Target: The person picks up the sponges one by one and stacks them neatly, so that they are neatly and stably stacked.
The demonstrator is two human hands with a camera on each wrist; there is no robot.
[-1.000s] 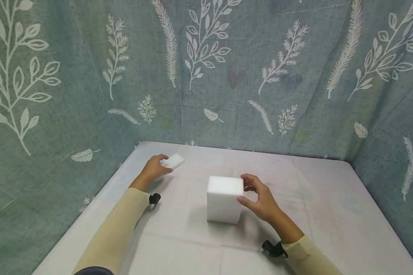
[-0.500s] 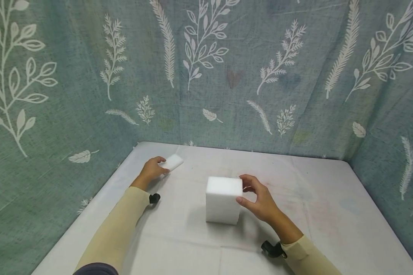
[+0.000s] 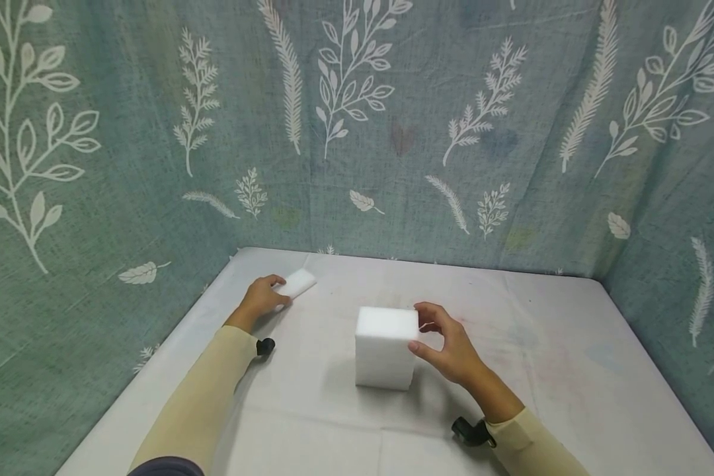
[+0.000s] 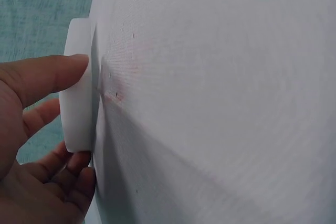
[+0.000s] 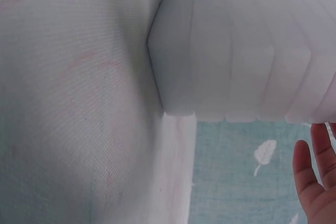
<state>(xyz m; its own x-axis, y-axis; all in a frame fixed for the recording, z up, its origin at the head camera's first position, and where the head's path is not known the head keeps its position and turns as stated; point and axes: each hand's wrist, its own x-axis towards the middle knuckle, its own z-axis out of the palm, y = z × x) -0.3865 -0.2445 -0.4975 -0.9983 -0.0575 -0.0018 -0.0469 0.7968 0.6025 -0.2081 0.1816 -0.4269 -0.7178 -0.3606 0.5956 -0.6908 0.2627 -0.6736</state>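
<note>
In the head view, a single white sponge lies flat near the far left of the white-covered table. My left hand holds its near end, thumb on one side and fingers on the other. The left wrist view shows that sponge edge-on beside the cloth, with the left thumb overlapping its side. At the middle of the table stands an upright stack of white sponges, several layers high in the right wrist view. My right hand grips the stack's upper right side, thumb at the front and fingers at the back.
A white cloth with faint pink stains and creases covers the table. Blue-green fabric printed with white leaves stands along the back, left and right. A black wrist device sits at the right cuff.
My left hand has drawn slightly back toward me, so a little more of the single sponge shows. The right hand and the stack stay in place. The head view has shifted slightly.
</note>
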